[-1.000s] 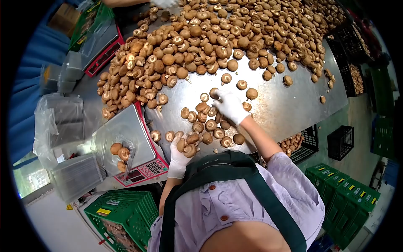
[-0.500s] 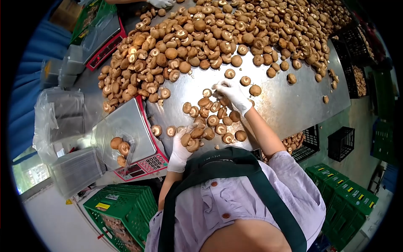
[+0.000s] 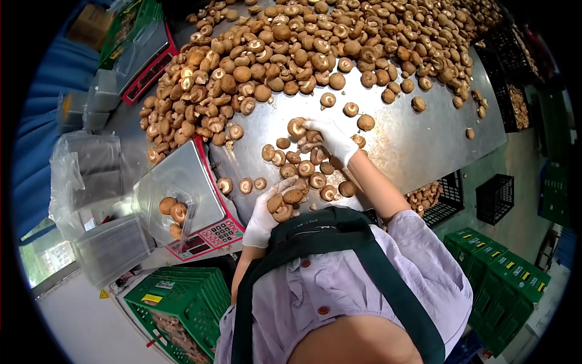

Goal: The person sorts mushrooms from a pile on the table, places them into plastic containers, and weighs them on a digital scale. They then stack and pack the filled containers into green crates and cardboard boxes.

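My left hand (image 3: 263, 217), in a white glove, is curled around several brown shiitake mushrooms (image 3: 282, 207) near the table's front edge. Farther out, my right hand (image 3: 331, 139), gloved as well, is closed on a shiitake mushroom (image 3: 296, 127) whose pale underside shows. Other caps sit under its fingers, partly hidden by them. Between and around both hands lies a loose group of mushrooms (image 3: 288, 170) on the metal table (image 3: 418, 142). Two small mushrooms (image 3: 245, 185) rest just left of my left hand.
A large mushroom heap (image 3: 291, 45) covers the table's far side. At left, a red-framed scale (image 3: 176, 164) carries a clear tray with mushrooms (image 3: 176, 212). Stacked clear trays (image 3: 112, 249), green crates (image 3: 176, 309) and black crates (image 3: 496, 199) stand around the table.
My right hand has drawn slightly left and toward me and now grips a mushroom. The left hand keeps its mushrooms. Another person's gloved hand at the top edge has left the view.
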`<action>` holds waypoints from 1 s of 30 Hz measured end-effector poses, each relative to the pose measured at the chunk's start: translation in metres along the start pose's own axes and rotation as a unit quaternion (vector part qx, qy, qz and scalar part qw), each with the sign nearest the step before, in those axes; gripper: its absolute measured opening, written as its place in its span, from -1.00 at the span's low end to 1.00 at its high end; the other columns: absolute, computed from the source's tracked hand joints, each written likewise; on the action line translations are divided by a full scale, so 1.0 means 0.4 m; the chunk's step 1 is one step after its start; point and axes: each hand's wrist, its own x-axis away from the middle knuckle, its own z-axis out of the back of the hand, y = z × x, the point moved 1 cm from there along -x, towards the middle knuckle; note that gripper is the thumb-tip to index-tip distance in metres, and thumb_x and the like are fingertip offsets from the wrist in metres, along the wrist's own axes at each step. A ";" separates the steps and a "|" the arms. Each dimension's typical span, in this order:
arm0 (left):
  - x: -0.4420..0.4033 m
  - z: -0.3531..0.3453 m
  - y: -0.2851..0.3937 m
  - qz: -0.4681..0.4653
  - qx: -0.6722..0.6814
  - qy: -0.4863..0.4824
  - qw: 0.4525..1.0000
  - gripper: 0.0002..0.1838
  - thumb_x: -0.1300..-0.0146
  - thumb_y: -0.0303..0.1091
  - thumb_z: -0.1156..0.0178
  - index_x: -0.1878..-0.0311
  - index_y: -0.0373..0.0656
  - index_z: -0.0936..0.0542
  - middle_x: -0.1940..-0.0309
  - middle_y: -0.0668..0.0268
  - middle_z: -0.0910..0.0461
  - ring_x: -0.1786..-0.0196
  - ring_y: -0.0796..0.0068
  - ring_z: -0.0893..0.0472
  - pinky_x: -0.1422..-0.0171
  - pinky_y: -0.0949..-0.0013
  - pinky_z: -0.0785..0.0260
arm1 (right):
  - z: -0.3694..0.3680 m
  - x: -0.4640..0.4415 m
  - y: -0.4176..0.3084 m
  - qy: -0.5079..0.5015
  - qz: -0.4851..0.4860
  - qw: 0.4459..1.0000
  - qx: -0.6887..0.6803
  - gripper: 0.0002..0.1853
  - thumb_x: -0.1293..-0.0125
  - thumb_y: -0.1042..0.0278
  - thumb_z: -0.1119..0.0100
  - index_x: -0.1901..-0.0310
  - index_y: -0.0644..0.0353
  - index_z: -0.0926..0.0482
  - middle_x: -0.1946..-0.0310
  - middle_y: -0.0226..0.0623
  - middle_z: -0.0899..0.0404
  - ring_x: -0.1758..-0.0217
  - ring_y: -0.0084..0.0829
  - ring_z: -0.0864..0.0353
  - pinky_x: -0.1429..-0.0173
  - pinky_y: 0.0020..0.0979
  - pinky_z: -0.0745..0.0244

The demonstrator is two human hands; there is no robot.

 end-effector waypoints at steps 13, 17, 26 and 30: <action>-0.083 -0.077 0.028 0.026 0.066 -0.118 0.991 -0.24 -0.35 0.10 0.18 -0.44 -0.25 -0.01 -0.37 -0.04 -0.16 -0.28 0.04 -0.40 -0.20 0.24 -0.42 | -0.016 0.137 0.020 -0.058 0.024 0.967 -0.248 -0.29 -0.41 -0.19 0.19 -0.28 0.34 -0.23 -0.15 -0.06 -0.43 -0.22 -0.15 -0.45 -0.30 -0.19 -0.35; -0.121 0.003 -0.010 0.047 0.107 -0.025 0.993 -0.27 -0.35 0.25 0.19 -0.34 -0.14 -0.24 -0.22 0.06 -0.37 -0.17 0.16 -0.47 0.04 0.03 -0.52 | -0.049 0.180 0.033 -0.059 0.316 0.874 0.366 -0.57 -0.27 0.20 -0.13 -0.11 0.25 -0.44 -0.06 -0.08 -0.49 -0.15 -0.16 -0.47 -0.22 -0.27 -0.36; -0.050 -0.034 -0.006 -0.142 0.021 -0.036 0.989 -0.45 -0.40 -0.07 0.20 -0.28 -0.30 -0.21 -0.06 0.10 -0.47 -0.10 0.29 -0.51 -0.15 0.38 -0.42 | -0.087 0.247 0.036 -0.047 0.238 0.941 0.235 -0.46 -0.44 0.00 0.14 -0.31 0.17 -0.27 -0.20 -0.01 -0.40 -0.27 -0.20 -0.40 -0.29 -0.37 -0.27; 0.022 0.136 0.041 -0.106 0.302 -0.132 0.938 -0.32 -0.13 0.07 -0.21 -0.30 0.15 -0.26 -0.01 0.13 -0.35 0.00 0.19 -0.46 0.41 0.25 -0.49 | -0.017 0.238 0.017 0.041 0.184 0.978 0.086 -0.49 -0.45 0.05 0.11 -0.24 0.28 -0.37 -0.14 -0.17 -0.48 -0.12 -0.44 -0.48 -0.23 -0.43 -0.32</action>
